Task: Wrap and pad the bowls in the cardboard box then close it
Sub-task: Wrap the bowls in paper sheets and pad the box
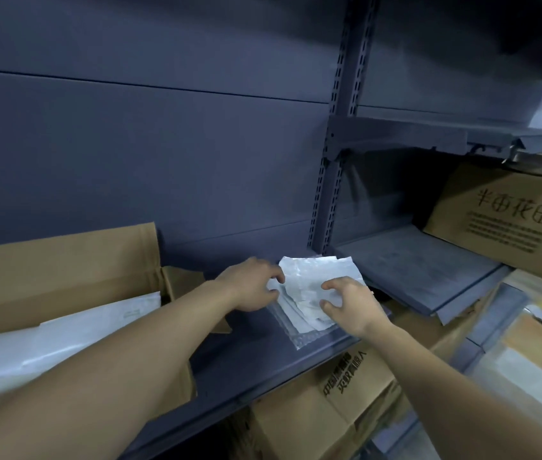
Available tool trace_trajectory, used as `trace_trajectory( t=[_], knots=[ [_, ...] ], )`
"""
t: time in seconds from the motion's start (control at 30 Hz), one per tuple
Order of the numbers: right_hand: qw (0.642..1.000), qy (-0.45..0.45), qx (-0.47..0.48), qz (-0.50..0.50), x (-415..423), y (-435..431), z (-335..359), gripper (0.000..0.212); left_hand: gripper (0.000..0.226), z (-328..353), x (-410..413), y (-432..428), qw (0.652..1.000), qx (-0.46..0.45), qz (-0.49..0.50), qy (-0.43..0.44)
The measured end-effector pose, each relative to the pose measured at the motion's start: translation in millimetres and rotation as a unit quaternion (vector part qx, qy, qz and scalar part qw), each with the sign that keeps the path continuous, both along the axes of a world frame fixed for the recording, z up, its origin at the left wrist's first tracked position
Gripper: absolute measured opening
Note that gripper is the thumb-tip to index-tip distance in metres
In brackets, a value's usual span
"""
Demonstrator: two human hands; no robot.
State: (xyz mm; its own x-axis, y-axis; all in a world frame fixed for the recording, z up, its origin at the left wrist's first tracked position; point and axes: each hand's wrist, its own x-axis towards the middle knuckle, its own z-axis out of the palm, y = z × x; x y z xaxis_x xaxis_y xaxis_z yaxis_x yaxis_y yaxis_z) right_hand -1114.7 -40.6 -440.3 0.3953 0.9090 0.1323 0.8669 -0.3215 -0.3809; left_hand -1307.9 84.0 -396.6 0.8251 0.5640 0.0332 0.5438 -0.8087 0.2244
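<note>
A small pile of white wrapping sheets (pixel 309 277) lies on the dark grey shelf (pixel 256 356), on top of a clear bubble-wrap piece (pixel 299 335). My left hand (pixel 249 287) pinches the pile's left edge. My right hand (pixel 349 303) rests on its right side with curled fingers gripping the top sheets. At the left stands an open cardboard box (pixel 64 260) with white padding material (pixel 64 336) inside. No bowls show in this view.
A lower grey shelf board (pixel 429 270) juts out at the right, with a printed cardboard box (pixel 511 220) on it. More cardboard boxes (pixel 339 403) sit under the shelf. A slotted upright post (pixel 339 127) divides the back panel.
</note>
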Motion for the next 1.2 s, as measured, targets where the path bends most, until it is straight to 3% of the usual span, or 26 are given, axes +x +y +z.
trace_trajectory(
  t=[0.23, 0.5, 0.63, 0.77, 0.87, 1.03, 1.2],
  knots=[
    [1.0, -0.004, -0.016, 0.027, 3.4, 13.2, -27.5, 0.041, 0.04, -27.9, 23.7, 13.3, 1.0, -0.016, -0.016, 0.016],
    [0.999, -0.051, 0.012, -0.005, 2.5, 7.9, -27.8, 0.022, 0.055, -39.6, 36.0, 7.1, 0.996, -0.065, -0.029, 0.045],
    [1.0, -0.019, 0.015, -0.02, 2.0, 7.5, -26.5, 0.006, 0.05, -47.1, 42.4, 5.2, 0.994, -0.075, -0.032, 0.08],
    [0.999, 0.03, 0.034, 0.003, 2.0, 5.3, -21.9, 0.008, 0.045, -47.6, 43.2, 3.6, 0.991, -0.083, -0.025, 0.098],
    [0.997, 0.015, 0.071, 0.012, -0.4, -0.8, -12.9, 0.014, 0.047, -40.2, 37.1, -0.4, 0.995, -0.086, -0.016, 0.039],
    [0.988, -0.033, 0.149, 0.035, -10.8, -9.7, 9.7, 0.014, 0.053, -18.0, 27.1, -12.6, 0.997, -0.01, -0.025, -0.075],
    [0.963, -0.087, 0.248, 0.063, -29.6, -15.7, 42.4, 0.008, 0.02, 6.3, 24.1, -23.1, 0.987, 0.002, -0.021, -0.157]
  ],
)
